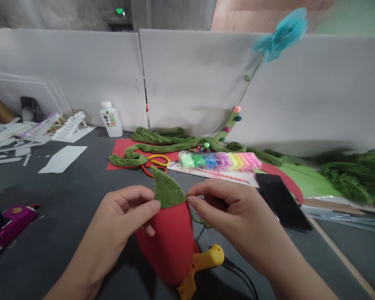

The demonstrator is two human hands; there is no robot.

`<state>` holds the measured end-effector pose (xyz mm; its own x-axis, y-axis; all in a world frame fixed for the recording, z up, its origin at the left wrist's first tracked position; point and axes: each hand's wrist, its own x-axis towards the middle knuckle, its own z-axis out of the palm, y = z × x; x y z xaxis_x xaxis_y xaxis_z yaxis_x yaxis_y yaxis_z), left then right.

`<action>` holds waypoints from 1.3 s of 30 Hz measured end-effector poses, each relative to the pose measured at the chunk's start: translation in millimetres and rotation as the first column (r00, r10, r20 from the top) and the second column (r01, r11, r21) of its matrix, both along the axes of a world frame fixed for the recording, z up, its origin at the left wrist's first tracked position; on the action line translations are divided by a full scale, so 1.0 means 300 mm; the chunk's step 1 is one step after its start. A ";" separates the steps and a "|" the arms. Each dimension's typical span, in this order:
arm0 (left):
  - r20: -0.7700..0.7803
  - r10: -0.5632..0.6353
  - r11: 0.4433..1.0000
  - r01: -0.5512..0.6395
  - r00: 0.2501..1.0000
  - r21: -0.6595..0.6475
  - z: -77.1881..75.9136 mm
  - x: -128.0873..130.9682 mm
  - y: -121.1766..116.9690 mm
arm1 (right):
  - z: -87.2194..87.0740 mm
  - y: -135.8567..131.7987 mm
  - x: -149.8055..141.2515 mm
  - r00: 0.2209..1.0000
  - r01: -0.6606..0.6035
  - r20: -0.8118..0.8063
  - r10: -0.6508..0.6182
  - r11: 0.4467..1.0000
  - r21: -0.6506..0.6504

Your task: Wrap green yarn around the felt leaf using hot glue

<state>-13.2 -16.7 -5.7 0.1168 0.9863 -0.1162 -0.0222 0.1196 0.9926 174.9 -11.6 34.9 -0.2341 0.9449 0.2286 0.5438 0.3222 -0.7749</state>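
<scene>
A red oval cutout (167,246) is held up over the table, its pointed upper end covered with rows of green yarn (167,189). My left hand (125,216) grips its left edge, thumb on the front where green meets red. At the right edge of the green part, my right hand (225,208) pinches with thumb and forefinger, apparently on the yarn; the exact hold is too small to see. A loose green strand (201,221) hangs below that hand. Behind the cutout, partly hidden, lies a yellow glue gun (208,258) with a black cord.
Skeins of green yarn (171,143), scissors (159,160), packs of coloured clay (218,161) and a black phone (281,200) lie beyond my hands. A white bottle (111,120) stands at the back. Left are white paper (62,159) and a purple device (14,227).
</scene>
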 end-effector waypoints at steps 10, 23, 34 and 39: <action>0.245 -0.104 0.989 0.126 0.964 -0.073 0.011 0.012 -0.002 | 0.005 -0.006 -0.001 0.997 -0.049 -0.064 0.045 0.996 -0.069; 0.244 -0.225 0.971 0.239 0.943 -0.030 0.000 0.023 0.003 | -0.004 0.008 -0.003 0.968 -0.123 -0.244 0.055 0.953 -0.276; 0.298 -0.154 0.977 0.191 0.942 -0.100 0.012 0.033 0.000 | -0.014 0.021 0.000 0.951 -0.157 -0.300 0.068 0.946 -0.285; 0.331 -0.134 0.979 0.177 0.934 -0.101 0.008 0.039 -0.001 | -0.015 0.020 0.005 0.938 -0.177 -0.340 0.065 0.935 -0.308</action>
<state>-1.6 -16.9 -3.3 0.3194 0.9322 -0.1705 -0.3079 0.2722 0.9116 176.3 -5.6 30.5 -0.3186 0.9478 -0.0080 0.2221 0.0664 -0.9728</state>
